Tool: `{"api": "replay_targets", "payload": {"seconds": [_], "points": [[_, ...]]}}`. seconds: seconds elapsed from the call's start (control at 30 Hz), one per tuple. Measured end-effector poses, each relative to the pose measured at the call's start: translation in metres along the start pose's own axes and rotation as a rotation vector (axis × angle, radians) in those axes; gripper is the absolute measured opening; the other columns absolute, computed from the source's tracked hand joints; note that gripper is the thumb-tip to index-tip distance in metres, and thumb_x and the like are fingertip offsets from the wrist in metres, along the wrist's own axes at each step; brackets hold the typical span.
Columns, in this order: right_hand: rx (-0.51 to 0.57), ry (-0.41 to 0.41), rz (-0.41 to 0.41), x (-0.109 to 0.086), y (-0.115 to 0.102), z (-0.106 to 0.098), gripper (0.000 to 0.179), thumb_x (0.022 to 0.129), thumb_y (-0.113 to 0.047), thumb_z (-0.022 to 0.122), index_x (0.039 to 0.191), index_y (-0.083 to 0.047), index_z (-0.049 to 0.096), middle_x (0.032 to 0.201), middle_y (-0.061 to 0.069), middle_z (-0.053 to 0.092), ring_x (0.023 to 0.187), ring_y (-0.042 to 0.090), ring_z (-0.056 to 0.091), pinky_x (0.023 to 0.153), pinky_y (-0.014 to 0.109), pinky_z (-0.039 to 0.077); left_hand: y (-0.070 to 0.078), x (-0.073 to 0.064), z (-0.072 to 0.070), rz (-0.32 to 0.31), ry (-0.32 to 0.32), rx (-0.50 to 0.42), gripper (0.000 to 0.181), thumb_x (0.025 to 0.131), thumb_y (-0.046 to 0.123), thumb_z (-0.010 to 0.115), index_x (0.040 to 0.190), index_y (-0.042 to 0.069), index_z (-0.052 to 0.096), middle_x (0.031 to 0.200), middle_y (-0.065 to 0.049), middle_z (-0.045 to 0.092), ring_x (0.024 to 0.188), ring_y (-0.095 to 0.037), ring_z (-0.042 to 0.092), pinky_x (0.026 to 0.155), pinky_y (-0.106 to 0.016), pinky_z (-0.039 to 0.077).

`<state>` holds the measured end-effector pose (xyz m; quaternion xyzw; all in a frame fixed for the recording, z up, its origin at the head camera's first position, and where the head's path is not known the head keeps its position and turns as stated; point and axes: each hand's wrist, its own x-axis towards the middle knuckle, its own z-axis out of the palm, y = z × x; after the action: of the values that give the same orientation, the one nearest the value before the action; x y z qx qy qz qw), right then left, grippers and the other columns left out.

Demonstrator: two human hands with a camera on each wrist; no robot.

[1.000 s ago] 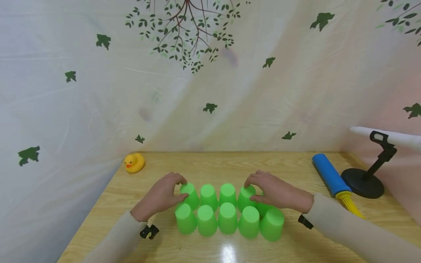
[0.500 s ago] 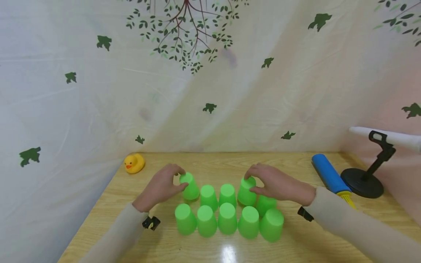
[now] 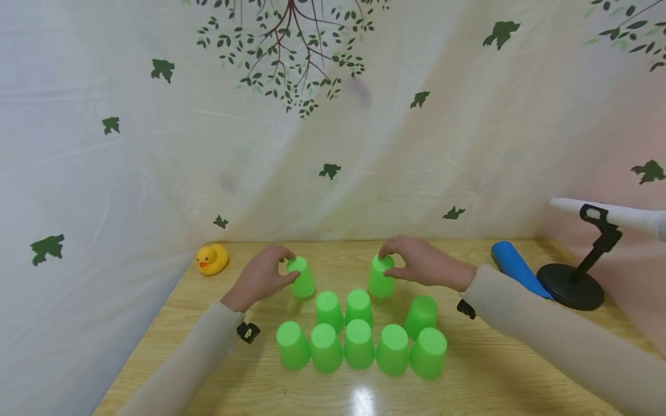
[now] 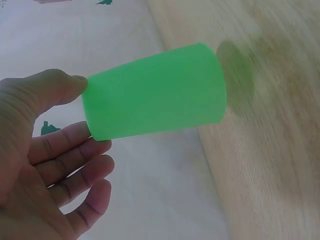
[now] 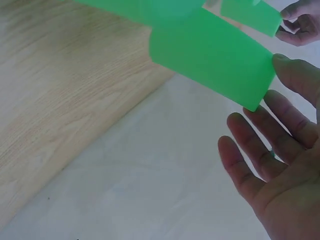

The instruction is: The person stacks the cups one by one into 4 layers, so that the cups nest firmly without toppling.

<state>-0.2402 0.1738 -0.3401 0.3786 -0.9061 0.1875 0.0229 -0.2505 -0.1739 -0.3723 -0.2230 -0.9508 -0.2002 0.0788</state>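
Observation:
With thumb and fingertips my left hand (image 3: pixel 264 277) pinches the base of an upside-down green cup (image 4: pixel 155 92). In the left wrist view that cup's rim is close above the wooden table, its reflection beside it. My right hand (image 3: pixel 424 262) pinches a second upturned green cup (image 3: pixel 381 277) by its base, farther right and behind the rows. Several more green cups stand upside down in front: a near row (image 3: pixel 359 345) side by side, and behind it a pair (image 3: pixel 329 312) at the middle and a single cup (image 3: pixel 422 316) at the right.
A yellow rubber duck (image 3: pixel 212 259) sits at the table's far left corner. At the right lie a blue cylinder (image 3: pixel 517 268), partly hidden by the sleeve, and a black stand (image 3: pixel 571 286) bearing a white tube (image 3: pixel 635 219). A printed cloth (image 3: pixel 250 173) hangs behind the wooden table (image 3: pixel 250 393).
Both hands have lifted a cup out of the back row and carried it toward the far side of the table. The other cups have stayed in place.

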Motion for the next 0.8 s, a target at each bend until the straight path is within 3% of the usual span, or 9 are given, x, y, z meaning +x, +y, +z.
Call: {"api": "replay_targets", "payload": {"seconds": [0.4,0.8], "points": [[0.02,0.009,0.033,0.044,0.021,0.003,0.028,0.084,-0.019,0.073,0.107,-0.005,0.064,0.106,0.006,0.062,0.1,0.027,0.059,0.085,0.039,0.047,0.0,0.032,-0.001,0.044,-0.002,-0.025,0.035,0.084,0.025,0.071,0.109,0.0,0.065,0.108,-0.012,0.061,0.098,-0.032,0.056,0.081,-0.042,0.048],[0.074,-0.095,0.144,0.09,0.028,0.019,0.026,0.085,-0.019,0.072,0.106,-0.005,0.065,0.108,0.006,0.063,0.099,0.024,0.059,0.086,0.035,0.047,-0.015,0.06,0.006,0.084,-0.101,0.011,0.034,0.087,0.022,0.07,0.113,0.0,0.064,0.11,-0.013,0.061,0.102,-0.032,0.055,0.087,-0.041,0.046]]}}
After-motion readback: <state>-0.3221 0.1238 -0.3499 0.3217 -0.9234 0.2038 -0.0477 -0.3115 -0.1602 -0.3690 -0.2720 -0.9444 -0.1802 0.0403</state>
